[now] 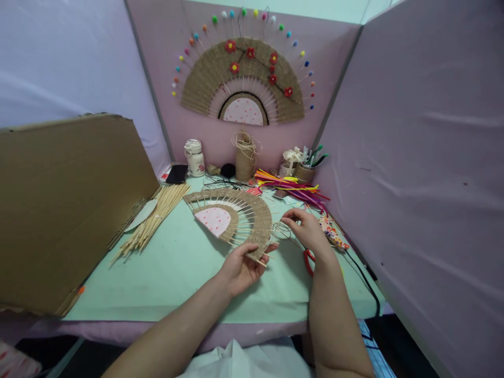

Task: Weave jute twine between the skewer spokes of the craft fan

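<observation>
My left hand (246, 266) grips the near end of a half-woven fan (262, 220), with the thumb on top and fingers beneath. The fan has thin wooden sticks, a brown twine band and a pink dotted half-circle (214, 219) at its inner edge. To its right, my right hand (305, 228) is closed in a pinch on a thin strand of twine (281, 229), which loops loosely beside the fan's edge. Red-handled scissors (308, 261) lie partly hidden behind my right wrist.
A bundle of sticks (157, 218) lies left, beside a large cardboard sheet (74, 210). At the back stand a white bottle (194, 158), a twine spool (245, 160) and a pot of pens (306, 171). Colourful pipe cleaners (291, 184) lie right; a finished fan (205, 79) hangs above.
</observation>
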`<state>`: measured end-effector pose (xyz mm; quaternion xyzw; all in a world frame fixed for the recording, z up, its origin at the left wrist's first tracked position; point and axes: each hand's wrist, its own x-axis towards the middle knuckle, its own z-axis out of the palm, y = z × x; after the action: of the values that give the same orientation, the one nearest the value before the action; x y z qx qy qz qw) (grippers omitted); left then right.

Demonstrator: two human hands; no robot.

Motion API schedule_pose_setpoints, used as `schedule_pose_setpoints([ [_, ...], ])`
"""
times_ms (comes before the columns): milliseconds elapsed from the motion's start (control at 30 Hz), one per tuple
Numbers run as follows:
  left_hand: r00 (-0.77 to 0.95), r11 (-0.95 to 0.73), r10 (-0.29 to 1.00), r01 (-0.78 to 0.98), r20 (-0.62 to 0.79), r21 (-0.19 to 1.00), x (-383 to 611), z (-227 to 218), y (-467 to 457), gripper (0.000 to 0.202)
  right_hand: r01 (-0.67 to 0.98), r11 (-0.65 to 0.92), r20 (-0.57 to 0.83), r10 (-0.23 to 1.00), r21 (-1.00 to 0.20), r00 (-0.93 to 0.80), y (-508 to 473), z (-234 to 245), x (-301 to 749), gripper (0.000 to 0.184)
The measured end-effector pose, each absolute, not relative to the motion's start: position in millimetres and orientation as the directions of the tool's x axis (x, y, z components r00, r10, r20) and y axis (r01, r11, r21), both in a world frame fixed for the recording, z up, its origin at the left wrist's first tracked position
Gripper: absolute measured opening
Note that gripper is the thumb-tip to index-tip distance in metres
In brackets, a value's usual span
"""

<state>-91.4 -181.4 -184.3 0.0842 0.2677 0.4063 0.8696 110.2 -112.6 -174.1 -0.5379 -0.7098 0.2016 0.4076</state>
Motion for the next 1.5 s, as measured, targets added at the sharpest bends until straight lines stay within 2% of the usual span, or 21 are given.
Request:
schedule_pose_setpoints([
  [367,0.532,0.615,0.789,-0.692,-0.309,0.378,-92.8,-186.2,-181.7,0.033,0.588,0.31,0.322,0.943,-0.747,-0.087,-119.7,-166.8,114.3,0.02],
  [533,0.518,0.613,0.789,-0.702,-0.331,0.364,-92.8,-184.4,-182.0,0.037,0.602,0.259,0.175,0.965,-0.755,-0.196,-119.2,-168.6,114.3,0.022],
  [633,0.524,0.609,0.792,-0.708,-0.313,0.357,-92.4,-185.4,-183.3,0.036,0.653,0.265,0.128,0.96,-0.709,-0.25,-117.7,-173.1,106.2,0.02],
  [833,0.548,0.624,0.781,-0.7,-0.299,0.348,-90.4,-187.8,-185.9,0.033,0.718,0.341,0.183,0.939,-0.606,-0.291,-115.5,-181.8,88.7,0.017],
  [1200,0.554,0.631,0.776,-0.676,-0.303,0.381,-93.4,-191.7,-191.7,0.032,0.657,0.434,0.349,0.899,-0.616,-0.266,-113.5,-185.0,86.7,0.019],
  [1300,0.51,0.581,0.813,-0.742,-0.279,0.336,-91.5,-190.3,-193.4,0.035,0.664,0.445,0.369,0.891,-0.601,-0.263,-112.8,-185.3,86.5,0.017],
  [1500,0.51,0.554,0.829,-0.805,-0.229,0.212,-92.6,-188.8,-195.8,0.056,0.659,0.485,0.444,0.861,-0.575,-0.246,-111.2,-186.6,88.1,0.012],
])
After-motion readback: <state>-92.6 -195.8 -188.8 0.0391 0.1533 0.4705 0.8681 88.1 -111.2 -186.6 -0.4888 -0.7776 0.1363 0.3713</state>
